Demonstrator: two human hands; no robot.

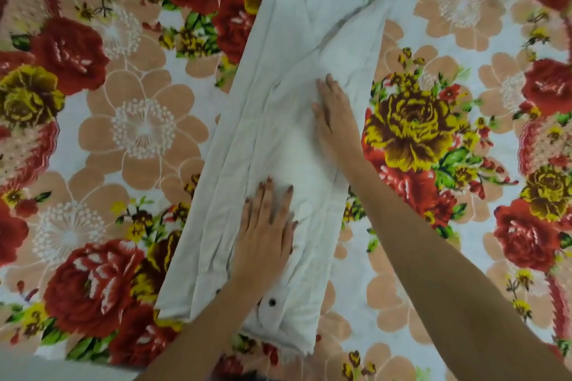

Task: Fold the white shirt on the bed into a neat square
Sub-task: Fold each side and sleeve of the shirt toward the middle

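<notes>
The white shirt (297, 77) lies on the bed as a long narrow strip, running from the near edge up past the top of the view. Its sides are folded inward and a dark button shows near the lower end. My left hand (266, 235) lies flat on the lower part of the strip, fingers straight and spread. Farther up, my right hand (335, 120) presses flat on the right half of the shirt, fingers together and pointing away from me. Neither hand holds the cloth.
A bedspread (130, 120) with large red, yellow and peach flowers covers the whole bed around the shirt. The bed's near edge shows at the bottom left corner.
</notes>
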